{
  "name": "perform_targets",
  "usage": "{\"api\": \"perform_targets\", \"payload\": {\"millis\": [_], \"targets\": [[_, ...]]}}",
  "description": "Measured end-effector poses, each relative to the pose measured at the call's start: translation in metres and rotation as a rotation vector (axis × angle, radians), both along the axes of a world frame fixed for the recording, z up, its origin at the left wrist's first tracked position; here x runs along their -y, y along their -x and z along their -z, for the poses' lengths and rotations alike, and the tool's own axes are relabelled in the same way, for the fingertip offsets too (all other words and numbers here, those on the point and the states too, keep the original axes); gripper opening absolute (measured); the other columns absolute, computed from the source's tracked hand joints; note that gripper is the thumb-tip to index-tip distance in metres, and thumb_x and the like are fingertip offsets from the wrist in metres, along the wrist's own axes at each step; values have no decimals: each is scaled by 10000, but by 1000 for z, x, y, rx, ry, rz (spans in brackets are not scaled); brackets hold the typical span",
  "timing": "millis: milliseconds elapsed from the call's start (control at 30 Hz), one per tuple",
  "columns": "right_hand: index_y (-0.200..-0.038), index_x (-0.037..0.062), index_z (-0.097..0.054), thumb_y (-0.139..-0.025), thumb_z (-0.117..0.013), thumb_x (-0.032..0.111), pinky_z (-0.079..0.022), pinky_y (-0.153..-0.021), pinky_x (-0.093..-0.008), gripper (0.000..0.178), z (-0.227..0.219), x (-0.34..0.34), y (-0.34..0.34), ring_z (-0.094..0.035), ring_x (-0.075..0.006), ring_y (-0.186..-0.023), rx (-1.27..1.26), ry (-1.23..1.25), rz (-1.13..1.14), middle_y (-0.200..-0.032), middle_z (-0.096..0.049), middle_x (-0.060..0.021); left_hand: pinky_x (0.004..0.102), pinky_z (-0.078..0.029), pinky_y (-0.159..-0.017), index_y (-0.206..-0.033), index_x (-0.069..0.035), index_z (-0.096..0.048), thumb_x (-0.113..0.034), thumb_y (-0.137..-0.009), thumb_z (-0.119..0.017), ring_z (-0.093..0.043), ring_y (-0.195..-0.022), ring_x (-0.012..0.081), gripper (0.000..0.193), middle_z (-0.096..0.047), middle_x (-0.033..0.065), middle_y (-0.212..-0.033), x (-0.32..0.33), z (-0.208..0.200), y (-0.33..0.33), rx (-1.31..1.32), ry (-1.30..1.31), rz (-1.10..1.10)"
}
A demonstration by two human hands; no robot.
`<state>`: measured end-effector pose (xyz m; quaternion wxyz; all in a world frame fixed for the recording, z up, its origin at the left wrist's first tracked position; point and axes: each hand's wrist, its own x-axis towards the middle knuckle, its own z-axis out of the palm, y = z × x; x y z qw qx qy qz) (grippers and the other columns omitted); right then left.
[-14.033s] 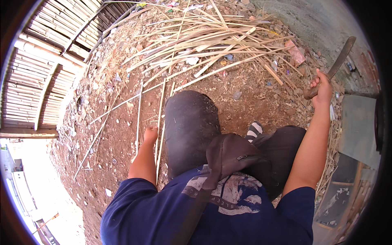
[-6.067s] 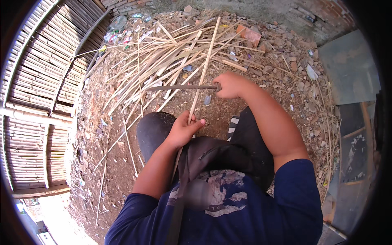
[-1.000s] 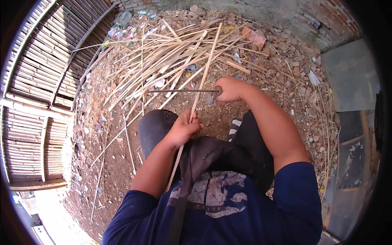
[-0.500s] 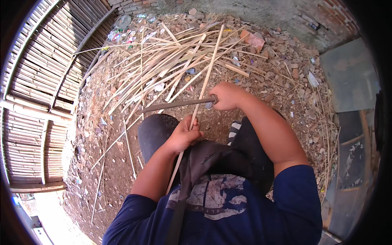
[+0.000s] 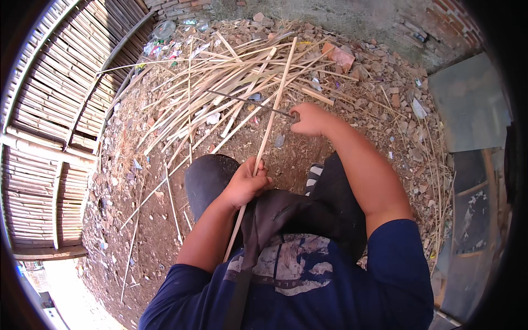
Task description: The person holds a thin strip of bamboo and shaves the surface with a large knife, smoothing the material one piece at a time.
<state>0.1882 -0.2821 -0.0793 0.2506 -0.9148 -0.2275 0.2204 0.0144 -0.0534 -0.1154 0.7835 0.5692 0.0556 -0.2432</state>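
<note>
My left hand is closed around a long bamboo strip, which slants from my lap up and away over the pile. In my right hand is the handle of a long knife; its blade, seen nearly edge-on, points left and crosses the strip well beyond my left hand. Whether the blade touches the strip I cannot tell. A dark cloth lies over my lap under the strip's near part.
A heap of split bamboo strips lies ahead on dirt strewn with rubble and litter. A broken brick sits at its right. A bamboo-slat wall stands left, a masonry wall behind, and a grey panel right.
My right hand has moved farther away along the strip, and the knife blade has turned from nearly flat across to angled up and left. My left hand has stayed in place.
</note>
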Motion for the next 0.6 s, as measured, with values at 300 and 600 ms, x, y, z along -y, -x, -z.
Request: {"api": "perform_targets", "payload": {"millis": [300,600], "targets": [[-1196,35,-709,-729,-697,228,-550,-803,-443,505,17,26,-20,-704,-356,-877,71,-45,119,-947,-727,-219,237,-438,-663,-999,-112,-418,15,-869,-692,-473,-720,43,329,-450,-55,-778,6,2,9,106,-192,182],[-908,15,-644,-772,-717,228,-487,-644,-406,263,22,67,-47,-616,-234,-667,153,-229,487,-719,-622,-90,227,-325,-471,-1037,-137,-432,-97,-972,-697,-389,-535,55,275,-429,-60,-711,-28,-33,7,10,-54,84]]}}
